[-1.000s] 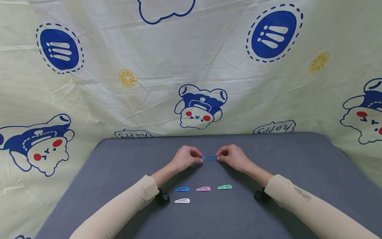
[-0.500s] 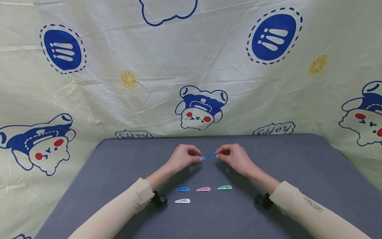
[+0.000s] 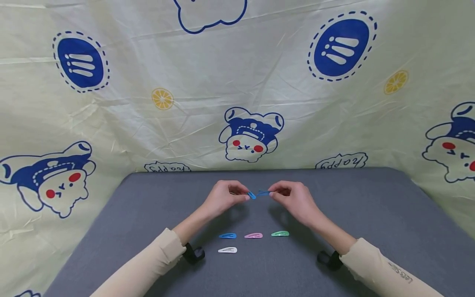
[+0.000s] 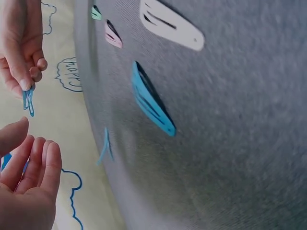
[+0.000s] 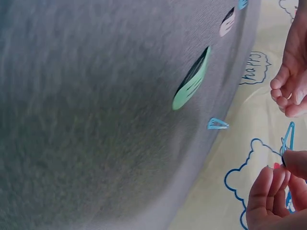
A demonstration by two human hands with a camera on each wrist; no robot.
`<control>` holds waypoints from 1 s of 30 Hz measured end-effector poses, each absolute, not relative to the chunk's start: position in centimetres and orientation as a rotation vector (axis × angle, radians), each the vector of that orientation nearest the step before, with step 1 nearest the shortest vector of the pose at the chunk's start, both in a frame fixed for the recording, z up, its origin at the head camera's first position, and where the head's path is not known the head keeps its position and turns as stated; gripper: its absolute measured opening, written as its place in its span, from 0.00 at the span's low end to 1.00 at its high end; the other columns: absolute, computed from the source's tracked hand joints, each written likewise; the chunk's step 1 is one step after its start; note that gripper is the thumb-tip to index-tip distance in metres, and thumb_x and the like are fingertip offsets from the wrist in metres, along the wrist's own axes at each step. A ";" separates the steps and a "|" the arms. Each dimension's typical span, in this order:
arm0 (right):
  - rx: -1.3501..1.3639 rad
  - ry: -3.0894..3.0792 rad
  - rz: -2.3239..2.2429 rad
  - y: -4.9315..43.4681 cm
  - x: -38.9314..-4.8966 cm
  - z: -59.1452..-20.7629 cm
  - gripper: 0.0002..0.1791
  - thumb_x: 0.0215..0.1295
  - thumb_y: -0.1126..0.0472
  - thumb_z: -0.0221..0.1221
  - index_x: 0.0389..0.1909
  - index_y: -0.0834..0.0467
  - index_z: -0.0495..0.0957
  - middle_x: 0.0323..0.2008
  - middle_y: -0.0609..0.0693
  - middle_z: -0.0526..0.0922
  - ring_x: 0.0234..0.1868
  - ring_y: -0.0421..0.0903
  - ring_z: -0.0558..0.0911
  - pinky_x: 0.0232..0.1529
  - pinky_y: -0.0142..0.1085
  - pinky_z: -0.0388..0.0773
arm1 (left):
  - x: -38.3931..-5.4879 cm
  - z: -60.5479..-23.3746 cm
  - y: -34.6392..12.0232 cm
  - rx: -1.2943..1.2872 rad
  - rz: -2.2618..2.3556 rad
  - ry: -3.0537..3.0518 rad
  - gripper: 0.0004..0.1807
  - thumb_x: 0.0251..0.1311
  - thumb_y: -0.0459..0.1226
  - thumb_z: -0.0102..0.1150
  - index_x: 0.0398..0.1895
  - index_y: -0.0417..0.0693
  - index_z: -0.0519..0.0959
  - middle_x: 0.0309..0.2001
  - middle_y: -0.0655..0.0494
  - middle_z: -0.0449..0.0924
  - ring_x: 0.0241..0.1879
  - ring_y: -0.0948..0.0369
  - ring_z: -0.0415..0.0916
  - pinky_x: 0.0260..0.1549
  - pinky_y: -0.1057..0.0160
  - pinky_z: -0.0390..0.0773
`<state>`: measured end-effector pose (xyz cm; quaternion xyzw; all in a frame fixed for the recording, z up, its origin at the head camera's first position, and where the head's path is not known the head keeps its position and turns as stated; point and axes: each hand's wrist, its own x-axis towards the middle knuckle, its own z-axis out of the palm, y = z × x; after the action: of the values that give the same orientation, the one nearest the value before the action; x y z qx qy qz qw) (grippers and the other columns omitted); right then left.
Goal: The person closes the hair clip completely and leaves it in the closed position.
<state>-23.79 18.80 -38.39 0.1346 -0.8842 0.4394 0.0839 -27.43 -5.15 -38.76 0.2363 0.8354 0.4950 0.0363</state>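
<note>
Above the far part of the table, my two hands face each other with fingertips a short gap apart. The thumb and finger of my left hand [image 3: 222, 198] pinch a small blue snap hair clip [image 3: 252, 195], tilted down to the right. My right hand [image 3: 297, 200] pinches another blue hair clip [image 3: 263, 192], whose prongs spread toward the left hand. The right-hand clip shows in both wrist views; the left-hand clip is hard to make out there. On the cloth nearer me lie a blue clip [image 3: 227, 236], a pink clip [image 3: 254, 235], a green clip [image 3: 280, 233] and a white clip [image 3: 227, 250].
The table [image 3: 259, 272] wears a grey cloth. A pale printed curtain [image 3: 200, 74] hangs behind its far edge. Small blue pieces also show against the cloth in the left wrist view [image 4: 105, 146] and right wrist view [image 5: 218, 123]; their exact position is unclear.
Both wrists swing slightly outward while the fingertips stay near each other. More of the left-hand clip shows, now tilted. Clips on the cloth have not moved.
</note>
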 end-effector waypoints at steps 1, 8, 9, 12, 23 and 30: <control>0.397 -2.631 1.305 18.8 -23.6 -38.3 0.05 0.65 0.63 0.64 0.40 0.57 0.85 0.33 0.46 0.84 0.33 0.45 0.80 0.36 0.41 0.78 | -27.3 -38.6 -5.2 0.735 1.527 2.563 0.07 0.58 0.36 0.70 0.39 0.47 0.86 0.33 0.60 0.83 0.35 0.59 0.77 0.35 0.61 0.78; 0.400 -2.584 1.291 18.3 -22.0 -37.4 0.05 0.65 0.62 0.64 0.41 0.55 0.84 0.32 0.45 0.82 0.32 0.44 0.79 0.34 0.38 0.79 | -25.9 -38.0 -5.6 0.803 1.558 2.559 0.09 0.58 0.36 0.70 0.41 0.45 0.86 0.35 0.60 0.82 0.36 0.60 0.78 0.37 0.62 0.79; 0.404 -2.578 1.290 18.3 -21.7 -37.3 0.05 0.65 0.62 0.64 0.41 0.55 0.84 0.32 0.45 0.82 0.32 0.44 0.79 0.34 0.37 0.78 | -25.6 -38.0 -5.7 0.809 1.562 2.561 0.09 0.58 0.36 0.70 0.41 0.45 0.85 0.35 0.60 0.82 0.36 0.61 0.78 0.37 0.62 0.80; 0.409 -2.564 1.288 18.2 -20.9 -37.0 0.05 0.65 0.62 0.65 0.40 0.54 0.84 0.33 0.44 0.81 0.32 0.44 0.79 0.33 0.36 0.78 | -24.9 -37.7 -5.9 0.825 1.578 2.566 0.08 0.58 0.35 0.70 0.41 0.46 0.85 0.35 0.61 0.82 0.36 0.61 0.78 0.38 0.63 0.80; 0.406 -2.515 1.267 18.1 -18.1 -36.5 0.05 0.63 0.62 0.66 0.39 0.49 0.84 0.32 0.41 0.80 0.32 0.41 0.78 0.34 0.34 0.78 | -22.7 -36.8 -6.3 0.854 1.621 2.530 0.09 0.58 0.38 0.70 0.42 0.50 0.85 0.37 0.62 0.83 0.38 0.62 0.78 0.41 0.64 0.80; 0.421 -2.497 1.266 17.8 -16.3 -35.6 0.07 0.62 0.63 0.67 0.38 0.48 0.84 0.32 0.39 0.80 0.32 0.39 0.79 0.36 0.34 0.79 | -21.0 -35.9 -6.5 0.842 1.669 2.478 0.09 0.58 0.36 0.70 0.43 0.49 0.85 0.38 0.59 0.83 0.39 0.60 0.79 0.40 0.64 0.80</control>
<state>-16.27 17.76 -35.63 0.1470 -0.8713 0.4418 0.1548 -20.96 -6.46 -35.94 0.2712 0.7981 0.5376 0.0190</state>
